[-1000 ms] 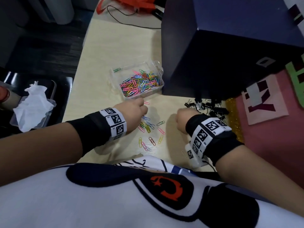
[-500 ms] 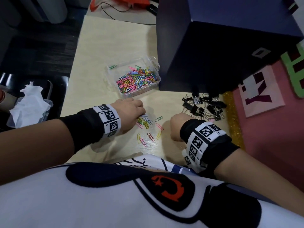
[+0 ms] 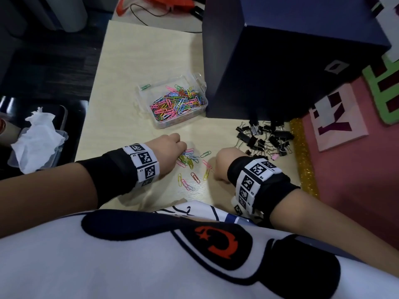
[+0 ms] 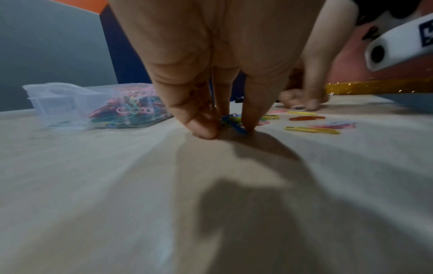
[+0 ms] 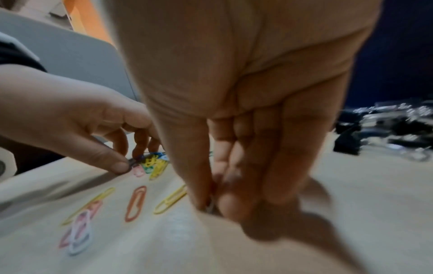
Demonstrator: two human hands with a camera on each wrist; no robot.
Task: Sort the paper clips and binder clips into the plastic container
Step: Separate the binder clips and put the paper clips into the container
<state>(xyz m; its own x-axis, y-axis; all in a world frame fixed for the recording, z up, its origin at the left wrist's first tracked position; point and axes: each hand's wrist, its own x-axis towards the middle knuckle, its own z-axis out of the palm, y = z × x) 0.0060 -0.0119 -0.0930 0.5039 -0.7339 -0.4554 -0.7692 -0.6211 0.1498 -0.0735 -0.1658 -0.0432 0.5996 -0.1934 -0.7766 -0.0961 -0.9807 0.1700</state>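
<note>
A clear plastic container [image 3: 160, 125] holds a heap of coloured paper clips [image 3: 177, 102]. Loose paper clips [image 3: 195, 176] lie scattered on the table in front of it. Black binder clips [image 3: 264, 135] sit piled to the right. My left hand [image 4: 230, 128] has its fingertips down on a small bunch of loose clips [image 4: 234, 120] and pinches them between thumb and fingers. My right hand [image 5: 211, 205] is curled, its tips on the table at the right edge of the scatter, pinching what looks like a pale clip, mostly hidden. A yellow clip [image 5: 169, 201] lies just beside it.
A large dark blue box [image 3: 280, 72] stands right behind the container and the binder clips. A gold glitter strip [image 3: 302, 160] edges the table on the right, with pink felt beyond. A tub with white tissue [image 3: 38, 139] sits off the table's left edge.
My left hand has come down from near the container onto the bunch of loose clips. My right hand has slid a little left, away from the binder clips toward the loose paper clips.
</note>
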